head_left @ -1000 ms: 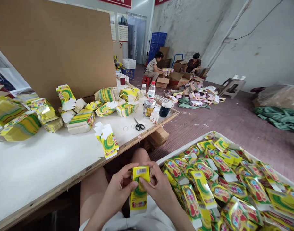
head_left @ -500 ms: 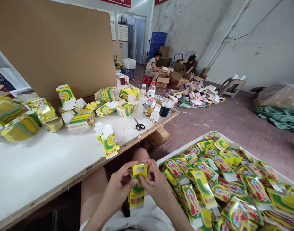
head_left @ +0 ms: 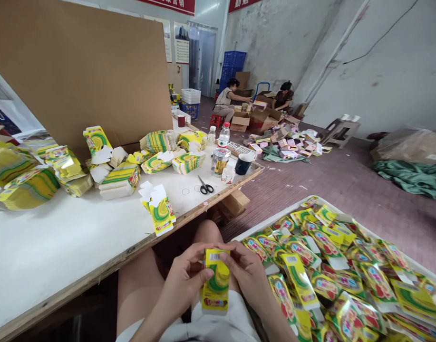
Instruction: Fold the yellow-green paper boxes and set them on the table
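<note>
Between my two hands, above my lap, is a small yellow-and-green printed carton (head_left: 217, 285), upright with its barcode end at the top. My left hand (head_left: 184, 275) is closed on its left side, thumb across the front face. My right hand (head_left: 248, 268) grips the upper right corner, with the thumb near the barcode and fingers behind the top edge. The carton's back and the fingertips there are hidden. On the table edge just beyond lie a few flat unfolded cartons (head_left: 161, 211) with white flaps.
To my right a white tray (head_left: 235, 236) is heaped with folded cartons. Bundles of flat cartons (head_left: 120, 178) line the white table (head_left: 61, 256). Scissors (head_left: 205, 186), a dark mug (head_left: 243, 164), a jar (head_left: 220, 160) and a bottle (head_left: 224, 135) stand or lie near its corner. Two people sit farther back.
Both hands and the carton have shifted slightly right and down in view. My right thumb has moved up to the top corner near the barcode. A far person's arm now reaches out.
</note>
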`<state>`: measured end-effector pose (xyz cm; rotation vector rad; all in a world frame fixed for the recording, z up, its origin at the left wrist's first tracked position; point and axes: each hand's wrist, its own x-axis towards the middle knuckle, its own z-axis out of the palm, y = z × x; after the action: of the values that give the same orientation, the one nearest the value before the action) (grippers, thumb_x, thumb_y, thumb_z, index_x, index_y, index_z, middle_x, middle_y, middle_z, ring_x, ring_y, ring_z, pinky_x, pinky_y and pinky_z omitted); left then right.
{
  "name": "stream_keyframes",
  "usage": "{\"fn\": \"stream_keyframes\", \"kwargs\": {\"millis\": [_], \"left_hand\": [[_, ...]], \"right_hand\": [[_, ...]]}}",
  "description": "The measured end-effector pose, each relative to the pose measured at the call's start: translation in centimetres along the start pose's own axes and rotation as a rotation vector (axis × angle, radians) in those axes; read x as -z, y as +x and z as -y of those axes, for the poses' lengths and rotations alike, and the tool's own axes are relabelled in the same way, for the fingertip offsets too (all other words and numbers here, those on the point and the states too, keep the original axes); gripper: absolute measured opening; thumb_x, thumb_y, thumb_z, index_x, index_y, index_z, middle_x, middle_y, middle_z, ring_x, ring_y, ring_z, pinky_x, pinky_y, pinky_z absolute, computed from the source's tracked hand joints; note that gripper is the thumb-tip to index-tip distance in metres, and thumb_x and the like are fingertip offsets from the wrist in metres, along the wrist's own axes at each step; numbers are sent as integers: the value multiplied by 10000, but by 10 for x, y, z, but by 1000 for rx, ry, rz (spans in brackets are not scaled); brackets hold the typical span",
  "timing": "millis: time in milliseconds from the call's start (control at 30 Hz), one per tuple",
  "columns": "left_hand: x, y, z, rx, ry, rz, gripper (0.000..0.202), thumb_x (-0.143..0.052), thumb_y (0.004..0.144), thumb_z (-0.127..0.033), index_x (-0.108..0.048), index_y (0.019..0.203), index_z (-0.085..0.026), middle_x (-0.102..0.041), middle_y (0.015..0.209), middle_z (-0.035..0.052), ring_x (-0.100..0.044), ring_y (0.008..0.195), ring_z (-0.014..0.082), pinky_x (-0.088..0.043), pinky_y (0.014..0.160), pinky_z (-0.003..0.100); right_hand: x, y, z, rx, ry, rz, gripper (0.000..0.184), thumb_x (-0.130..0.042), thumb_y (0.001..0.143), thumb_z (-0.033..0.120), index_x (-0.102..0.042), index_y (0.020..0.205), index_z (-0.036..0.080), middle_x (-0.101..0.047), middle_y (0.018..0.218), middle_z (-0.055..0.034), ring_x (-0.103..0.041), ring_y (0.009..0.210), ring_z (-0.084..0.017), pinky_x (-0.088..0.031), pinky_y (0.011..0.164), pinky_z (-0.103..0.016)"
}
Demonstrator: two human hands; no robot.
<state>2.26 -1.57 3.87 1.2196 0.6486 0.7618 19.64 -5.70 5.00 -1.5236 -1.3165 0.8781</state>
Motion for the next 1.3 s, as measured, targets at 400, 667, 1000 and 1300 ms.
{"fn": "stream_keyframes", "kwargs": {"millis": [400, 667, 1000, 1300], "left_hand": [[114, 29, 23, -210, 942, -565, 317, -537, 893, -259, -703, 1157, -203, -711, 1255, 128, -613, 1232, 325, -373, 1125, 578], [114, 23, 21, -235, 769, -552, 415, -663, 814, -236, -675, 1227, -260, -658, 1348, 75, -523, 1335, 288, -353, 1161, 495], [107, 8, 6, -290, 455, -678, 467, -655, 861, -374, -597, 1306, -247, -583, 1431, 98, -483, 1369, 282, -360, 1156, 469], [61, 6, 0, -142, -322, -404, 494, -776, 722, -527, -742, 1080, -188, -762, 1132, 146, -676, 1124, 330, -566, 934, 402]], "right_hand": [[65, -22, -24, -42, -347, -34, 208, -643, 769, 439, -783, 834, 299, -774, 850, -44, -694, 719, -270, -568, 683, -377], [-86, 56, -10, 38, -32, -65, 261, -611, 844, 390, -734, 1013, 234, -744, 938, -72, -649, 770, -246, -522, 762, -393], [-125, 106, -11, -66, 444, -83, 293, -695, 741, 399, -655, 914, 166, -718, 760, -47, -661, 707, -207, -541, 722, -361], [-98, 34, -8, -219, 681, 41, 385, -759, 747, 512, -658, 947, 200, -736, 772, -34, -696, 681, -180, -543, 651, -303]]}}
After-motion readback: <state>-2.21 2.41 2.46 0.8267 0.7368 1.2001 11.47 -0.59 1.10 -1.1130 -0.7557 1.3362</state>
